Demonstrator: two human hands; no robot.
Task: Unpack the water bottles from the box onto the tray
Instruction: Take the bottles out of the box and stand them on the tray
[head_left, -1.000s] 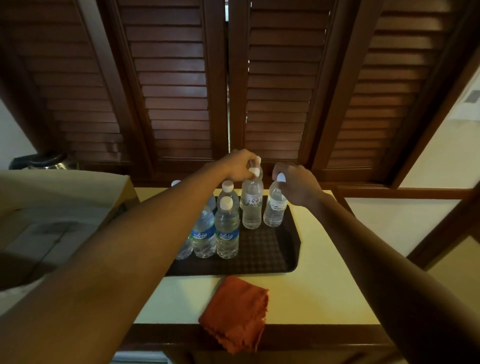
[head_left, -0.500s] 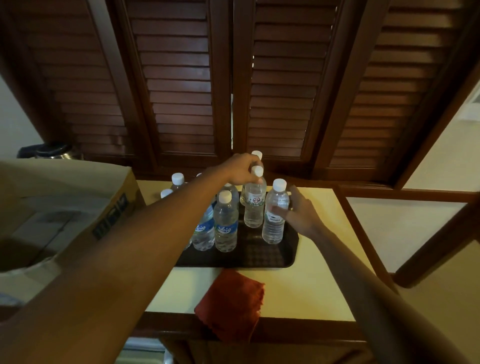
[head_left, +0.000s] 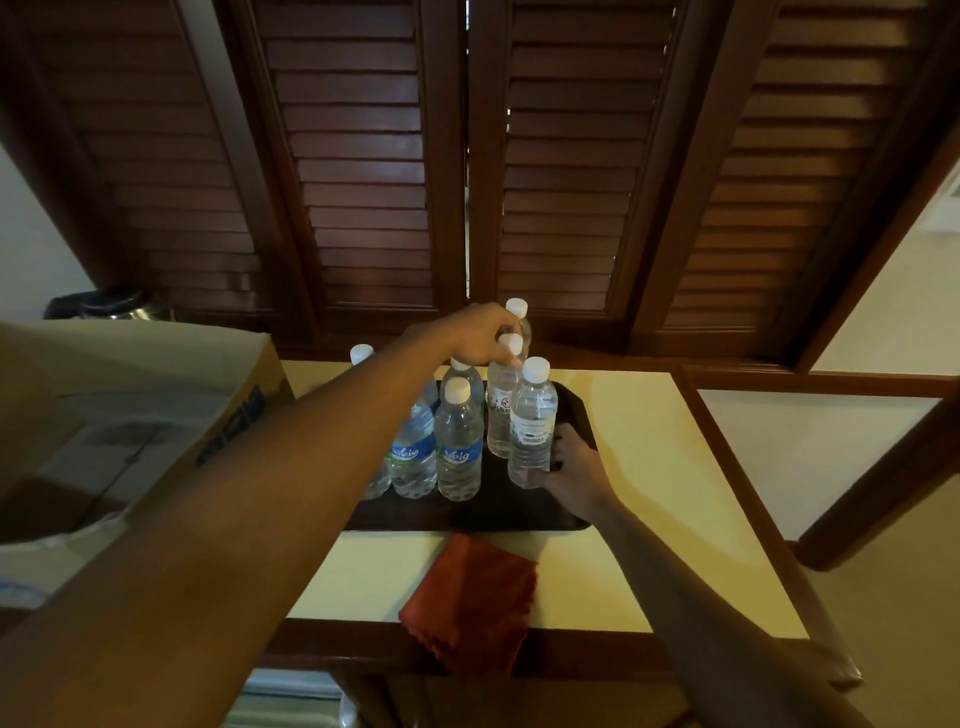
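The left hand (head_left: 480, 335), arm extended forward, grips the cap of a bottle (head_left: 500, 410) at the back of the tray (head_left: 467, 512). The right hand (head_left: 571, 467) wraps the base of a second bottle (head_left: 531, 426) standing upright on the tray. Two nearer bottles (head_left: 458, 441) carry blue labels, not clearly legible. The box (head_left: 156, 395) sits left of the tray.

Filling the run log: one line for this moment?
left hand: gripping bottle top | right hand: holding bottle on tray
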